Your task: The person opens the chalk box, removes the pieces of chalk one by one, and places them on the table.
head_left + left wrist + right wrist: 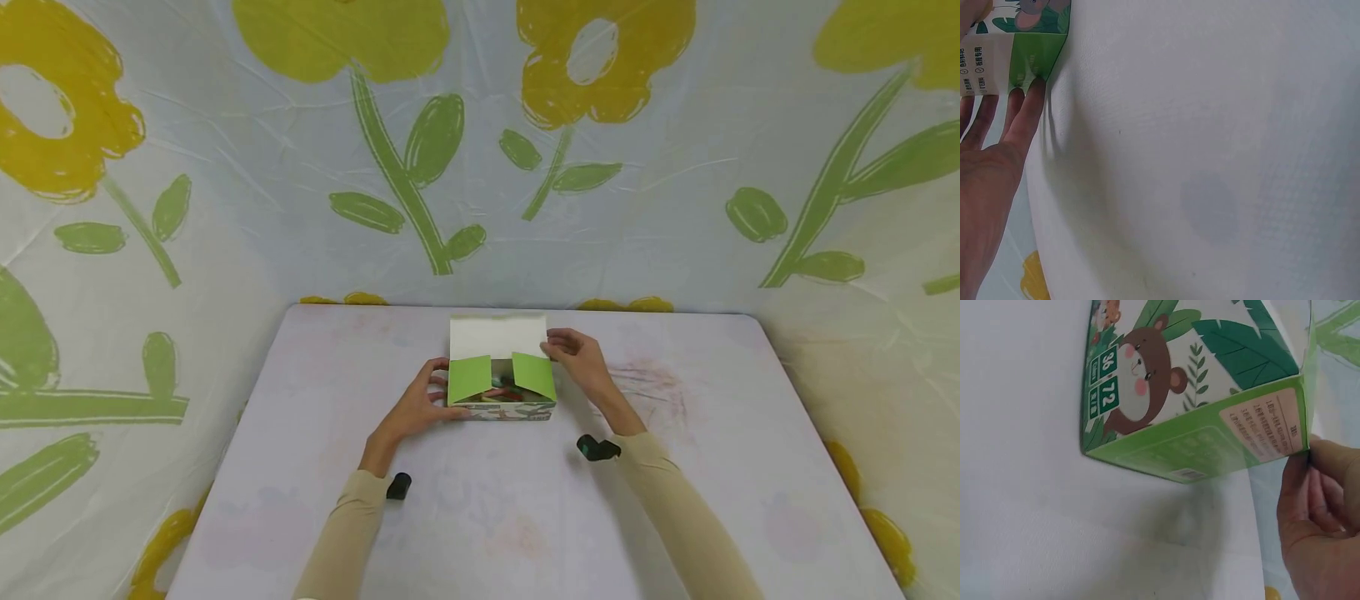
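A small cardboard box (517, 412) with animal and leaf prints stands near the back of the table. Its lid (497, 335) is raised at the rear, white inside up. Two green side flaps (468, 377) lean inward, with a gap between them showing colored contents (501, 394), too small to identify. My left hand (420, 403) grips the box's left end, thumb at the front and fingers along the green side (1030, 59). My right hand (582, 362) pinches the rear right corner by the lid between thumb and index finger, above the green end panel (1204, 444).
The white table (495, 508) carries faint prints and smudges. Behind it hangs a white cloth (660, 217) with yellow flowers and green leaves. Dark wrist devices (597, 448) stick out beside both sleeves.
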`<state>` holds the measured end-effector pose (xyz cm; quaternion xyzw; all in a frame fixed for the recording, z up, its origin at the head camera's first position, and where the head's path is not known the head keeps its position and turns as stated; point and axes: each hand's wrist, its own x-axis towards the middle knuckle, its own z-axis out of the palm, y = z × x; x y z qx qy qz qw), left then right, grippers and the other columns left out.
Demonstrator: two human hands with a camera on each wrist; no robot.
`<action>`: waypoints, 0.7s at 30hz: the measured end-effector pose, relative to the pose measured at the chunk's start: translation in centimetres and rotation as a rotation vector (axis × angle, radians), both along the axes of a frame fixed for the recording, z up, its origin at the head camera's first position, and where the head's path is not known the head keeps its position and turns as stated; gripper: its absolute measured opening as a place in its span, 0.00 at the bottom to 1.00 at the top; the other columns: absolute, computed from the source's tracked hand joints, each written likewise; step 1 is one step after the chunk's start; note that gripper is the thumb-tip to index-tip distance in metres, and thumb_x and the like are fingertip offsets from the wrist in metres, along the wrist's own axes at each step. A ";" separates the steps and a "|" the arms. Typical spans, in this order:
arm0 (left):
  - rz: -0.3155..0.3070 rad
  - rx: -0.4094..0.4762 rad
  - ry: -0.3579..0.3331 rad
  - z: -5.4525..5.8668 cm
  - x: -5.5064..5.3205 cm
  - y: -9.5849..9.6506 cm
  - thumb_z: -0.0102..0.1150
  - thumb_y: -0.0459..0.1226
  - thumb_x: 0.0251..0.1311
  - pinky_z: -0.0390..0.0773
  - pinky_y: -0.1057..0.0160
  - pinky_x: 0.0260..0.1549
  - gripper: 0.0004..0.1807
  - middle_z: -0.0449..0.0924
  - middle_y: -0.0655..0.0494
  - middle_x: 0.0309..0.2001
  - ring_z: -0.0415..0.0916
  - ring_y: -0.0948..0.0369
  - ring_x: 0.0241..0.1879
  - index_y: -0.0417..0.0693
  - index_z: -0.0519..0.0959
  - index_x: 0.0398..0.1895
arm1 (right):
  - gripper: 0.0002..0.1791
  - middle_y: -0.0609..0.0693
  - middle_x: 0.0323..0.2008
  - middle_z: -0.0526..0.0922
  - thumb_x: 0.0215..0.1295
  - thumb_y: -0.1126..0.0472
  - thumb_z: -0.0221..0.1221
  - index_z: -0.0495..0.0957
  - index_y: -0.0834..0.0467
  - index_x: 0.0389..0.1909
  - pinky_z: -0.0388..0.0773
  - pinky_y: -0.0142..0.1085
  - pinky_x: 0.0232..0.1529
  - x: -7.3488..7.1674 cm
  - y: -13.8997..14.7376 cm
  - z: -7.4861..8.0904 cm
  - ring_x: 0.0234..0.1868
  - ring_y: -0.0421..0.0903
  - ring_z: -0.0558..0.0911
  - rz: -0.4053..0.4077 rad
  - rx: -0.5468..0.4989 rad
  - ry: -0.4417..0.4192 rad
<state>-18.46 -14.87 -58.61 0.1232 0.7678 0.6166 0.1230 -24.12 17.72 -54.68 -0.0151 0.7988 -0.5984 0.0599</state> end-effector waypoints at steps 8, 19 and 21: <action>0.019 -0.026 0.003 0.0 0.5 0.0 0.83 0.36 0.48 0.78 0.49 0.59 0.52 0.63 0.48 0.68 0.70 0.51 0.58 0.49 0.60 0.74 | 0.28 0.63 0.57 0.82 0.71 0.53 0.66 0.77 0.66 0.64 0.80 0.38 0.58 -0.2 -0.3 0.3 0.58 0.55 0.82 -0.006 0.045 -0.131; 0.020 -0.030 0.015 0.6 1.0 0.4 0.82 0.34 0.49 0.78 0.50 0.59 0.52 0.65 0.44 0.67 0.71 0.49 0.58 0.45 0.59 0.75 | 0.23 0.55 0.44 0.86 0.69 0.53 0.68 0.81 0.66 0.55 0.83 0.43 0.52 0.5 -0.2 0.4 0.42 0.46 0.85 -0.058 0.075 -0.210; 0.026 -0.039 0.018 0.4 1.1 0.5 0.83 0.36 0.49 0.79 0.54 0.57 0.52 0.66 0.48 0.66 0.72 0.52 0.57 0.48 0.60 0.74 | 0.22 0.52 0.38 0.84 0.69 0.53 0.68 0.81 0.66 0.52 0.83 0.46 0.51 0.7 -0.2 0.4 0.39 0.48 0.84 -0.069 0.089 -0.191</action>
